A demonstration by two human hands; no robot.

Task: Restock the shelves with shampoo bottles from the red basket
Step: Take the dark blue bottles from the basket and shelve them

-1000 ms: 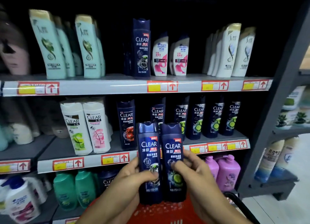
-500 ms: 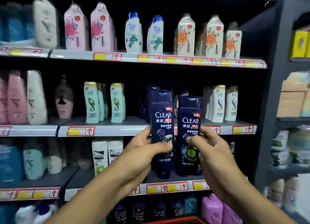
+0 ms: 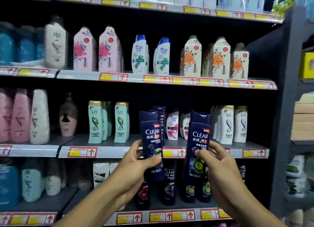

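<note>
a: left hand (image 3: 136, 165)?
b: grips a dark blue clear shampoo bottle (image 3: 151, 141), upright before the shelf edge (image 3: 119, 152).
a: right hand (image 3: 219, 165)?
b: grips a second clear bottle (image 3: 198, 141), just right of the first.

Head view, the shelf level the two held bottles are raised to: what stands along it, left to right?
Pink bottles → white bottle → brown bottle with a black dress print → mint-green gold-capped bottles → dark blue CLEAR bottle in the left hand → dark blue CLEAR bottle in the right hand → white gold-capped bottles.
</note>
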